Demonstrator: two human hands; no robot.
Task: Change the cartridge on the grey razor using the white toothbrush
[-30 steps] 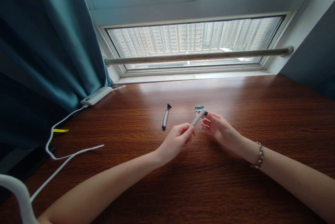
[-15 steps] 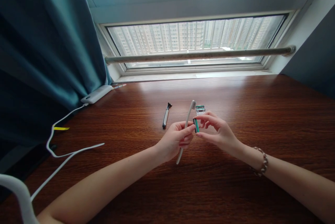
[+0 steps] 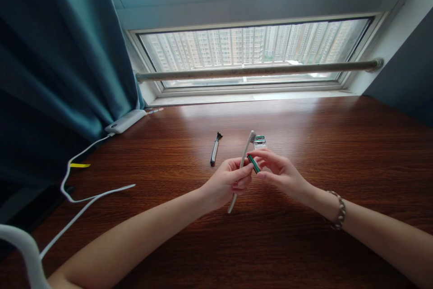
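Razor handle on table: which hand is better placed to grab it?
Left, likely: razor handle lies just beyond the left hand, though it holds a toothbrush; right hand, farther, pinches a green cartridge.

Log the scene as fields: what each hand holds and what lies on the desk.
left hand: grips the white toothbrush mid-handle, bristle head pointing up and away
right hand: pinches a small green cartridge in its fingertips, right beside the toothbrush handle
on table: dark razor handle left of the hands; clear case with green parts just behind the brush head
far left: white power bank by the curtain, white cable trailing from it
surface: dark wooden table
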